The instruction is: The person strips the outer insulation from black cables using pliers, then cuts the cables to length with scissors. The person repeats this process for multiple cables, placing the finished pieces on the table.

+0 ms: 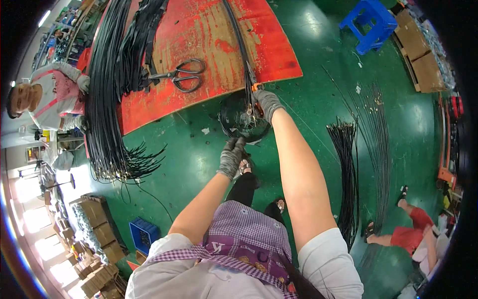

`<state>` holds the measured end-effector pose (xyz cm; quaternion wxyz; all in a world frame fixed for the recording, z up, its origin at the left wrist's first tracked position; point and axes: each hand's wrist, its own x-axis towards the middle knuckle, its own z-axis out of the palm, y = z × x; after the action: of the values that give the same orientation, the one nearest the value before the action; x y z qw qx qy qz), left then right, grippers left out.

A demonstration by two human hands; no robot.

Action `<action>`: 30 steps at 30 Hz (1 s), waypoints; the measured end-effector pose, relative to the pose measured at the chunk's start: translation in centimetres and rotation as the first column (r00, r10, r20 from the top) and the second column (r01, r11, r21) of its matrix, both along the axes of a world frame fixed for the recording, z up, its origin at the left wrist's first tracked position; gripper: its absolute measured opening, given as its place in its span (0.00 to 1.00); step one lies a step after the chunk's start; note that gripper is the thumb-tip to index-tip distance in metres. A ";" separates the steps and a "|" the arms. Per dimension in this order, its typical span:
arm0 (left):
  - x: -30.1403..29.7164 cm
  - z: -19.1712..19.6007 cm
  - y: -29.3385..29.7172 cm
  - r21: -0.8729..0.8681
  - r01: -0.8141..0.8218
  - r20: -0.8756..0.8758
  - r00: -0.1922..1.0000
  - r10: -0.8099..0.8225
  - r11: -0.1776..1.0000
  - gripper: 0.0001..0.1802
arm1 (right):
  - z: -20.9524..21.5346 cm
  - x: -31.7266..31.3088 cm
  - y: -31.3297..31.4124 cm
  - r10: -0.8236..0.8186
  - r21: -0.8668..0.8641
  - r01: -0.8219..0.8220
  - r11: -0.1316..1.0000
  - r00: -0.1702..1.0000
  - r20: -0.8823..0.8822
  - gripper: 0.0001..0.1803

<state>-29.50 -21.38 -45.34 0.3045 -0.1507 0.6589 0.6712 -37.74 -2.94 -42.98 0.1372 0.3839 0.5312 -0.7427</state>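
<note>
My right hand (269, 105), in a grey glove, is closed around orange-handled cutters (256, 87) at the table's front edge. Their metal jaws lie against a narrow bundle of black cables (237, 32), which runs along the tabletop and over the edge. The cable ends hang above a round black bin (229, 130) on the floor. My left hand (232, 156), also gloved, is beside the bin's near rim with its fingers drawn together; I cannot make out what they hold, if anything. Large black-handled scissors (185, 75) lie on the table, left of the cables.
The worn red table (284, 62) carries thick black cable bundles (102, 99) at left, near a co-worker (55, 94). More cables (343, 164) lie on the green floor at right. A blue stool (369, 25) stands far right, a blue crate (143, 234) lower left; another person (413, 234) is at right.
</note>
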 end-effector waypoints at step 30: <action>-12.2 11.1 1.5 -0.375 0.163 -0.310 0.906 -0.289 0.913 0.13 | 8.8 -2.4 -0.4 -0.046 -0.129 0.082 0.988 0.965 0.260 0.04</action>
<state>-41.69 -19.89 -34.27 0.2254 0.0027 0.8222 0.5226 -40.13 -3.33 -34.19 0.2068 0.4829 0.4435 -0.7262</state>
